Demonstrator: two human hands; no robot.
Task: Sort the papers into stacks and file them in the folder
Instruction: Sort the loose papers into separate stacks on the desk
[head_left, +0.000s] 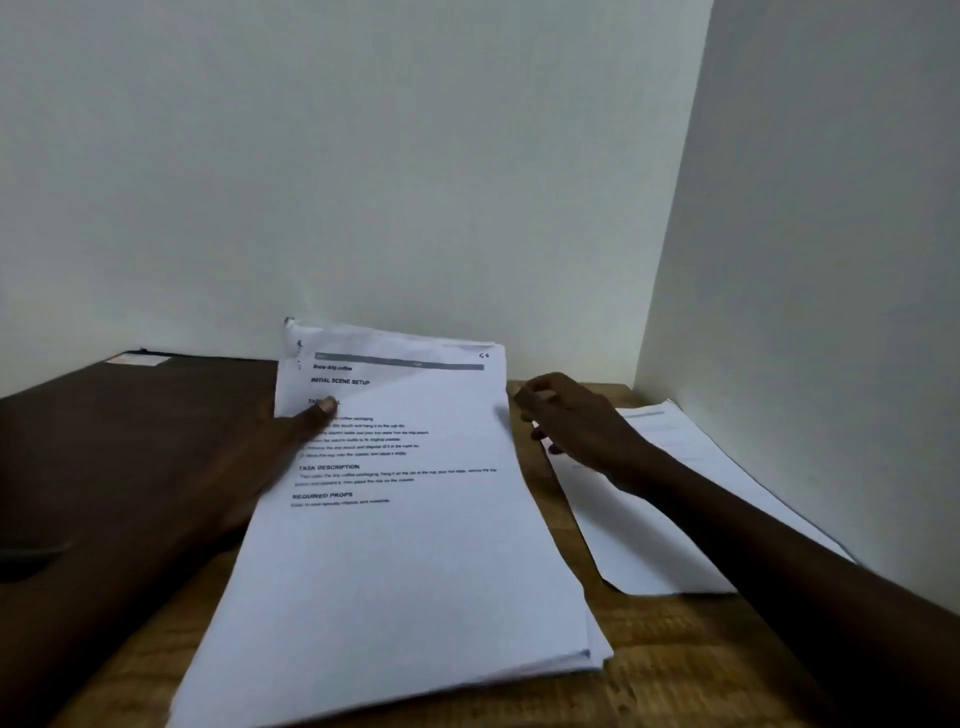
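A left hand (260, 452) is gripping the printed stack of papers (395, 519) at its left edge, thumb (324, 406) pressing on the top sheet, headed "Brew drip coffee". The right hand (569, 423) is hovering just right of the stack, fingers loosely curled; whether it is holding anything cannot be told. Loose sheets (649, 525) are lying right of the stack under that hand, a dark folder (130, 426) is lying to its left, and all are resting on a wooden table (685, 670).
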